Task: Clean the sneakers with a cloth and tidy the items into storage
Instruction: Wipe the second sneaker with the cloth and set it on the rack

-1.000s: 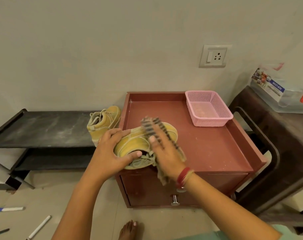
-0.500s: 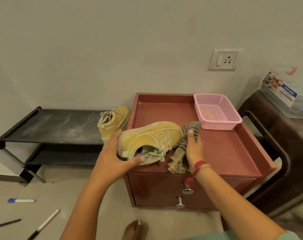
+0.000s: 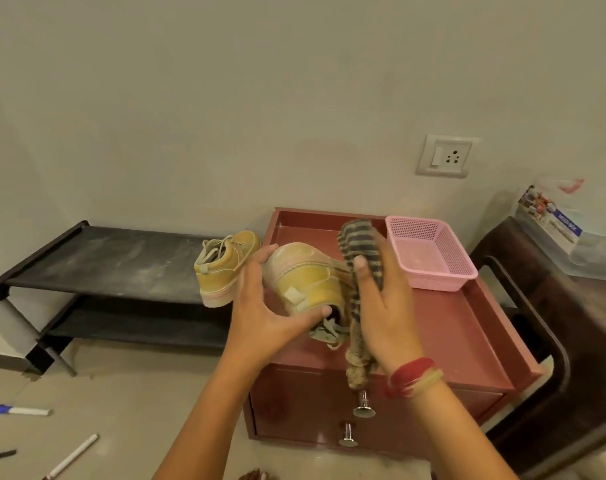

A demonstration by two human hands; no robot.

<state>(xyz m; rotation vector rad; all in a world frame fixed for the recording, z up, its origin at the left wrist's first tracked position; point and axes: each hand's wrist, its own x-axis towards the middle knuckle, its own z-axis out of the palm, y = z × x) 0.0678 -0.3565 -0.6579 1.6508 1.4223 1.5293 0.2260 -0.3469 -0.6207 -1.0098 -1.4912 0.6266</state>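
My left hand (image 3: 265,306) grips a yellow sneaker (image 3: 303,275) by its heel and holds it above the left part of the red cabinet top (image 3: 447,327), with its laces hanging down. My right hand (image 3: 384,306) holds a striped grey-and-tan cloth (image 3: 362,251) pressed against the sneaker's right side; the cloth's tail hangs over the cabinet's front edge. The second yellow sneaker (image 3: 222,268) stands on the right end of the black shoe rack (image 3: 104,261).
A pink mesh basket (image 3: 429,251) sits at the back right of the cabinet top. Two metal knobs (image 3: 363,408) stick out of the cabinet front. A dark wooden table (image 3: 554,306) with a plastic box stands to the right. Markers (image 3: 21,410) lie on the floor at left.
The left hand has turned the sneaker so its heel faces me and lifted it. The right hand brought the cloth from the cabinet top up against the sneaker's side.
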